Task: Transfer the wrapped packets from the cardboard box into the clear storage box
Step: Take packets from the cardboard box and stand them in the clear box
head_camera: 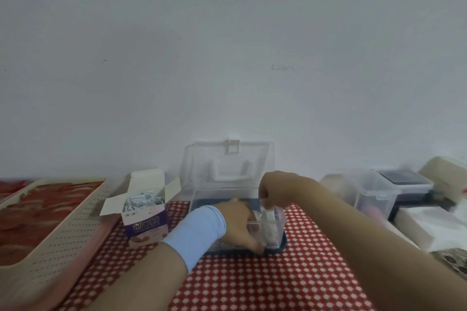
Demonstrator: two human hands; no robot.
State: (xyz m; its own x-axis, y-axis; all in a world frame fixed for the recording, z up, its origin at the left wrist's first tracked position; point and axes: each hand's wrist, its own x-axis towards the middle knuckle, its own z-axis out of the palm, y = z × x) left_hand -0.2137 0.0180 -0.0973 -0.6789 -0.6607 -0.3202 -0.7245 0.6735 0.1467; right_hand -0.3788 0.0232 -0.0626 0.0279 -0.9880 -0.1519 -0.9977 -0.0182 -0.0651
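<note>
Red-and-white checked cloth (252,283) covers the desk below a plain pale wall (227,45). Nearest the camera, both forearms reach forward into the clear storage box (279,228), which stands at centre on the cloth. Left hand (238,226), its wrist in a light blue band (199,231), lies inside the box with fingers curled down onto wrapped packets (227,245) on the floor of the box; whether it grips one cannot be told. Right hand (274,190) is pinched shut on an upright white packet (268,214), held at the right side of the box with its lower end inside. Left of the box stands the open cardboard box (145,214), flaps spread, more packets showing at its mouth. Further left lies a perforated cream tray (75,230). Behind the hands, the hinged lid (230,159) of the storage box stands upright against the wall. At far right sit a second clear container (379,194) and blurred white items.
</note>
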